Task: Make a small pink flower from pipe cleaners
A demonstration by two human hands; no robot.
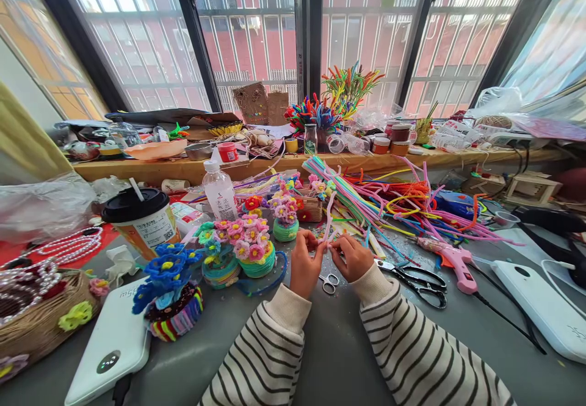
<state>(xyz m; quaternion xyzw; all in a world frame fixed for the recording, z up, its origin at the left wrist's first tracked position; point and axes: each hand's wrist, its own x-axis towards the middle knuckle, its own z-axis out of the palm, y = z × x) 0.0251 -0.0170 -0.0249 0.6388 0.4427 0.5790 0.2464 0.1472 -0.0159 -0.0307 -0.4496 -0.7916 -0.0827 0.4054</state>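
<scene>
A pale pink pipe cleaner (329, 215) rises upright from between my fingertips over the middle of the table. My left hand (306, 264) pinches its lower end. Close beside it, my right hand (352, 257) has thumb and fingers closed on the same pipe cleaner, and the two hands' fingertips nearly touch. Small scissors (328, 283) with pale handles lie on the table just below the hands. To the right of my right hand rest large black-handled scissors (419, 281). Left of my left hand stands a pot of pink pipe-cleaner flowers (251, 244).
Behind the hands lies a heap of colourful pipe cleaners (352, 192). A pink glue gun (451, 262) and a white power bank (540, 308) are at right. At left are a lidded cup (141, 220), a water bottle (218, 191), blue flowers (167, 271) and another power bank (112, 339).
</scene>
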